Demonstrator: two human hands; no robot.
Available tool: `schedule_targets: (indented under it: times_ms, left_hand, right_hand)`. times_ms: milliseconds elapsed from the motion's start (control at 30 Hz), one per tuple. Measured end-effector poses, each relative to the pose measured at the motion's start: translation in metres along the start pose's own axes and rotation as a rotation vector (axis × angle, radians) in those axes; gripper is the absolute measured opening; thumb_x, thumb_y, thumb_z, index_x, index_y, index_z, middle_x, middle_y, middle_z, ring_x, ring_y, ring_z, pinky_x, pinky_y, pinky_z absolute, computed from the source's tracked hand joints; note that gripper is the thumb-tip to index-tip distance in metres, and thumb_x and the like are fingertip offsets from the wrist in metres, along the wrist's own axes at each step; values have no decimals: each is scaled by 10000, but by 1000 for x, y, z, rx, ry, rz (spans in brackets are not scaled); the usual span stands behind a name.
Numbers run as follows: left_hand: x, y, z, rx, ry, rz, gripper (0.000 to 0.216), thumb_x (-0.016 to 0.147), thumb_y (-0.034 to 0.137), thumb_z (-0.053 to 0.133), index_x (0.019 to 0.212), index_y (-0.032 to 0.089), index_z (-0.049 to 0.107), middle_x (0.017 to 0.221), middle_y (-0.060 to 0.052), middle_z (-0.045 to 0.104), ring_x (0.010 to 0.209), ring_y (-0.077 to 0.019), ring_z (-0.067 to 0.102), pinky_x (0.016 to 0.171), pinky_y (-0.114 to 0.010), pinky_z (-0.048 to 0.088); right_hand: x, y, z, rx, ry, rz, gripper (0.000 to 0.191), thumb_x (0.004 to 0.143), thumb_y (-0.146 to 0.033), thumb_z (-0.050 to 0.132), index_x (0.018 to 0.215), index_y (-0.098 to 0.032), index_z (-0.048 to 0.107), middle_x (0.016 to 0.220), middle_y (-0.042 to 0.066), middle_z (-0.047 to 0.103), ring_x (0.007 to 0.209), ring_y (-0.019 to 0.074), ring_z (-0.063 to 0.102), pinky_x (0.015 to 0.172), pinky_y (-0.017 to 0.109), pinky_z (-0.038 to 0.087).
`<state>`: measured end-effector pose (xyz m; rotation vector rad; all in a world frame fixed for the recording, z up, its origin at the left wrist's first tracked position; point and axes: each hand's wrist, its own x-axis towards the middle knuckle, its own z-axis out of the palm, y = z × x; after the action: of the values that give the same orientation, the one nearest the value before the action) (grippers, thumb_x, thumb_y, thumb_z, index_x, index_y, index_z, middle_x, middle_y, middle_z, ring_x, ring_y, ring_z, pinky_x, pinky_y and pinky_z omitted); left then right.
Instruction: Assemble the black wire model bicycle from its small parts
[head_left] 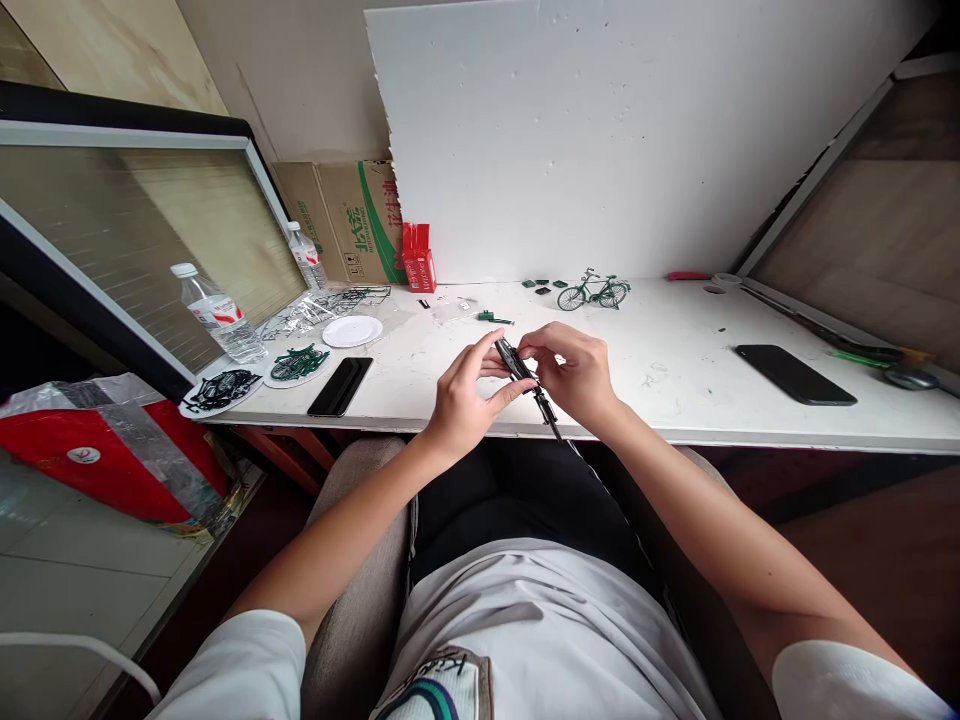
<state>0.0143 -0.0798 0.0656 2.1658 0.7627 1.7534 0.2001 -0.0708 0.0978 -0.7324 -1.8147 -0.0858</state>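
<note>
Over the table's front edge, a black plastic model bicycle is seen nearly edge-on, slanting down to the right. My left hand is closed around it, with the thumb along its near side and the fingers behind. My right hand has its fingertips pinched against its right side; what exactly they grip is partly hidden. Beyond the hands lies a small green plastic piece. Farther back stands a green model bicycle, upright on its wheels.
On the left are plates of black parts and green parts, a white plate, a phone and water bottles. A red box stands at the back. Another dark phone and a mouse lie right.
</note>
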Motion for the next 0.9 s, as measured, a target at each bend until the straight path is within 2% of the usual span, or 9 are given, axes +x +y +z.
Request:
schedule_targets:
  times_ms: [233, 367, 467, 533, 633, 700, 767, 833, 900]
  left_hand:
    - [4, 2, -4, 1, 15, 2, 673, 925, 394, 833, 1513, 222, 554, 1294, -132, 726, 1103, -228, 777, 1004, -380, 687]
    - [4, 1, -4, -18, 24, 5, 649, 945, 364, 811, 1517, 226, 535, 1327, -142, 715, 1159, -246, 767, 1022, -393, 678]
    - [5, 1, -4, 14, 49, 21, 640, 953, 371, 800, 1514, 221, 531, 1329, -143, 712, 1168, -250, 765, 1021, -384, 676]
    - [5, 1, -6, 58, 63, 61, 618, 963, 368, 790, 1505, 214, 537, 1335, -142, 709, 1172, -246, 762, 1018, -374, 674]
    - [5, 0, -8, 155, 68, 199, 547, 982, 318, 768, 1477, 219, 559, 1325, -125, 716, 1179, -230, 756, 1024, -365, 669]
    - [5, -1, -9, 221, 62, 302, 506, 989, 273, 756, 1459, 231, 571, 1304, -108, 726, 1187, -221, 750, 1030, -360, 665]
    - [4, -3, -10, 259, 61, 360, 494, 988, 243, 753, 1450, 240, 576, 1287, -98, 733, 1190, -216, 746, 1017, -346, 667]
    - [4, -3, -9, 245, 84, 357, 501, 979, 243, 766, 1443, 239, 578, 1282, -96, 732, 1172, -212, 751, 978, -328, 676]
    - [4, -3, -9, 186, 123, 291, 520, 967, 272, 787, 1440, 228, 575, 1293, -104, 724, 1134, -211, 763, 944, -321, 683]
  right_hand:
    - [1, -5, 1, 70, 35, 36, 176, 1047, -318, 653, 1022, -253, 815, 849, 58, 787, 732, 206, 720, 649, 345, 571]
    - [1, -8, 3, 56, 25, 75, 304, 1065, -484, 632, 1062, -260, 838, 874, 75, 785, 796, 230, 718, 731, 389, 591]
    - [1, -12, 3, 100, 43, 172, 420, 1088, -566, 556, 1086, -253, 835, 927, 86, 804, 879, 246, 741, 819, 415, 611]
    - [3, -15, 2, 183, 64, 280, 457, 1083, -603, 546, 1096, -244, 828, 941, 85, 809, 900, 246, 760, 833, 409, 623]
    - [8, -18, -1, 321, 61, 423, 449, 1001, -646, 671, 1069, -228, 818, 922, 75, 800, 854, 239, 773, 801, 387, 636]
    - [11, -20, -3, 389, 30, 482, 452, 938, -657, 749, 1052, -224, 810, 937, 71, 793, 841, 234, 769, 794, 381, 637]
    - [13, -20, -5, 441, -12, 508, 455, 934, -661, 752, 1070, -229, 801, 943, 64, 785, 873, 233, 764, 842, 389, 632]
    - [14, -19, -10, 476, -49, 495, 455, 973, -659, 705, 1137, -242, 783, 925, 54, 777, 926, 235, 760, 930, 413, 614]
    - [15, -17, -15, 479, -102, 457, 447, 997, -649, 678, 1188, -255, 766, 942, 53, 780, 977, 245, 755, 984, 440, 592]
